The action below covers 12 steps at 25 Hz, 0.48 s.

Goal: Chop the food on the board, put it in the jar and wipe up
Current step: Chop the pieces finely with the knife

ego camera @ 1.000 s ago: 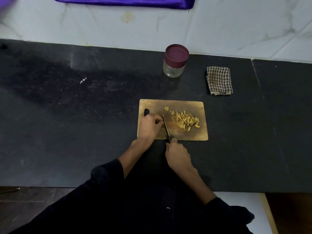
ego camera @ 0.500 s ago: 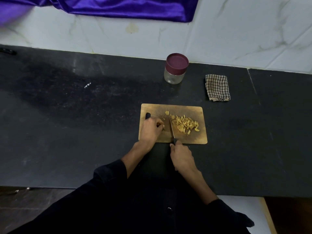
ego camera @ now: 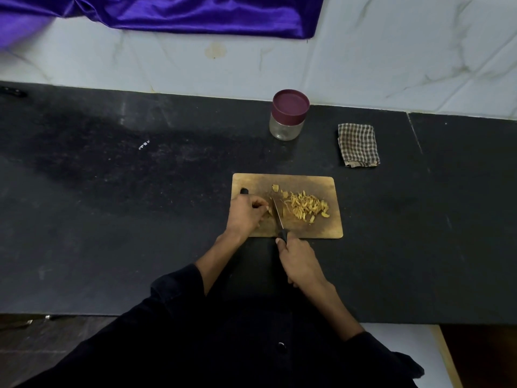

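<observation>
A wooden cutting board (ego camera: 316, 182) lies on the black counter. A pile of yellow chopped strips (ego camera: 306, 207) covers its right half. My left hand (ego camera: 246, 214) rests on the board's left part, fingertips curled and pinching a small uncut piece against the blade. My right hand (ego camera: 298, 257) grips the black handle of a knife (ego camera: 277, 214), whose blade points away from me across the board. A glass jar (ego camera: 288, 116) with a maroon lid stands closed behind the board.
A folded checked cloth (ego camera: 359, 145) lies right of the jar. Purple fabric (ego camera: 179, 12) hangs on the white marble wall. The black counter (ego camera: 112, 205) stretches wide to the left and right. A small dark hole shows in the board's left corner.
The camera has tilted up a little, so the board and hands sit lower in view. The knife blade has shifted slightly along the piece under my left fingers.
</observation>
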### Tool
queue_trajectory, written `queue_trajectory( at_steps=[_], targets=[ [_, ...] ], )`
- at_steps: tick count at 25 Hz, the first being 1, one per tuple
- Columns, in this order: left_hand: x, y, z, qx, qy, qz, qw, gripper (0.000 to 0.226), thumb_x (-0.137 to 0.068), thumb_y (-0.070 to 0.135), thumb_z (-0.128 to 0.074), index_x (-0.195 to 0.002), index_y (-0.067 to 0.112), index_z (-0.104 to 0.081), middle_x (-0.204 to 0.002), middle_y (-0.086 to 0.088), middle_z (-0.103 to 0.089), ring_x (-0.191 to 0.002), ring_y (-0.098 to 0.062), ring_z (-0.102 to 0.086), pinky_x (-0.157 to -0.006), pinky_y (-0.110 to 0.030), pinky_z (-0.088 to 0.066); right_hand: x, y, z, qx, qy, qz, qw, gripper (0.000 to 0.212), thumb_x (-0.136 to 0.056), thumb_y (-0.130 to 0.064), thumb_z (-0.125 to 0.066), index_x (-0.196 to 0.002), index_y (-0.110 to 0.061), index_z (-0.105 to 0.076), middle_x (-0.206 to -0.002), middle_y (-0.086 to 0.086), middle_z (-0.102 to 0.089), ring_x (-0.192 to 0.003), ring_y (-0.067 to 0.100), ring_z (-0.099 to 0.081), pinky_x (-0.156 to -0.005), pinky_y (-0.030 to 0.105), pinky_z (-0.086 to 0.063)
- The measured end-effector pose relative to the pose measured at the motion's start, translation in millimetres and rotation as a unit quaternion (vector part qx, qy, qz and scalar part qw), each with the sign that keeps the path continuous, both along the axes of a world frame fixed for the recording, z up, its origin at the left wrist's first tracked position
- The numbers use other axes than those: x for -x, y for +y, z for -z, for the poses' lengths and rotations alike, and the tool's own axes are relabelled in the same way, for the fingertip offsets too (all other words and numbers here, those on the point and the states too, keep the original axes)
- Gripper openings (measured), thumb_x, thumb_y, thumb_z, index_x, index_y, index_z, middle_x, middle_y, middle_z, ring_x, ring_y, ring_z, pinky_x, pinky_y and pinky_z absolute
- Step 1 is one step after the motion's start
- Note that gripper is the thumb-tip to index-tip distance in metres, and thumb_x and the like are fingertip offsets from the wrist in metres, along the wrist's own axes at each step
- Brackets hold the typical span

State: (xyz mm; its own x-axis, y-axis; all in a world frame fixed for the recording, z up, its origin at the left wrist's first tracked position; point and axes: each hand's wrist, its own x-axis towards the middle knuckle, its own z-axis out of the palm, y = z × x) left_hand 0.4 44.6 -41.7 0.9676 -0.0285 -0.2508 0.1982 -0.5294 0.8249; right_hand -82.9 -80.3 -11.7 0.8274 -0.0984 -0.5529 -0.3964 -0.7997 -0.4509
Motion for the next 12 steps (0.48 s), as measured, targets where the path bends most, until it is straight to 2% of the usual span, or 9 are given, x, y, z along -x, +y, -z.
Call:
queue_trajectory(
  at_steps=[5,12],
  targets=[
    [-0.6,-3.5,-0.5,-0.027,-0.017,0.005,0.999,0.010,-0.086,0.010,-0.068,-0.093,0.010,-0.074,-0.087,0.001,-0.072,-0.069,-0.001,-0.059,-0.072,-0.026,-0.056,-0.9,1.0,1.1,-0.009,0.002,-0.001,1.000,0.022,-0.104,-0.039,-0.036,-0.101,-0.019,-0.044,-0.094,0.010,-0.064,-0.086,0.032,-0.068,-0.076,0.052,-0.057],
    [-1.6,-6.1,-0.2,-0.041,-0.025,-0.004,0.999,0.008,-0.084,0.007,-0.068,-0.089,0.009,-0.075,-0.086,-0.001,-0.073,-0.070,-0.005,-0.062,-0.074,-0.030,-0.057,-2.6,1.4,9.4,-0.011,0.012,0.000,1.000,0.021,-0.104,-0.039,-0.036,-0.100,-0.020,-0.044,-0.098,0.012,-0.064,-0.087,0.035,-0.067,-0.077,0.055,-0.057]
  ],
)
